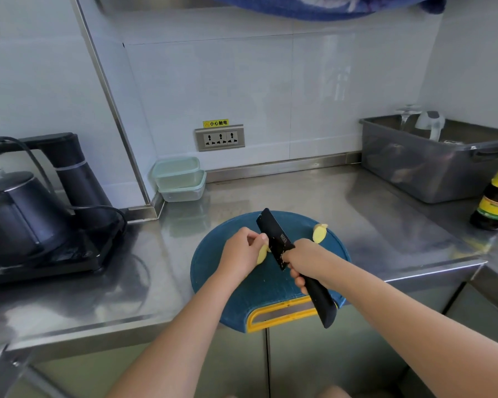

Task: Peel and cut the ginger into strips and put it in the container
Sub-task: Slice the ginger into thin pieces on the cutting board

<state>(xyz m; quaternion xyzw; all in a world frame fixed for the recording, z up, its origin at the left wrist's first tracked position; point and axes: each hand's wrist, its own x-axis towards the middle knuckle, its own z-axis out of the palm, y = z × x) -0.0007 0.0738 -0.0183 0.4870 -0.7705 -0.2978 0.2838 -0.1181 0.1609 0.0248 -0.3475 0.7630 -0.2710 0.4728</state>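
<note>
Pinning a ginger piece (261, 254) to the blue cutting board (259, 285) with my left hand (239, 248), fingers curled over its top. My right hand (302, 261) is wrapped round the handle of the black cleaver (273, 234). The blade stands just right of my left fingertips, at the ginger's exposed edge; I cannot tell whether it touches.

Handling, as I judge it:
- Light and firm, fibrous inside. It should resist the blade a little, then give.
- Pale yellow flesh shows, so likely peeled and damp. Expect it to be slippery.
- Rounded shape, so it may rock or roll unless a flat face sits down.
- Best hold is from above, near the end away from the blade, with fingertips tucked back.

Position:
- The ginger lies near the middle of the board, mostly hidden under my left hand. Only its blade-side edge is visible.
- A second ginger piece (319, 233) sits at the board's far right edge, beyond my right hand and apart from it. Nothing touches it.
- No strips are visible on the board.
- The stacked containers (180, 179), clear with pale green lids, sit at the back of the desk (299, 193) by the wall, well apart from the board and both hands.
</note>
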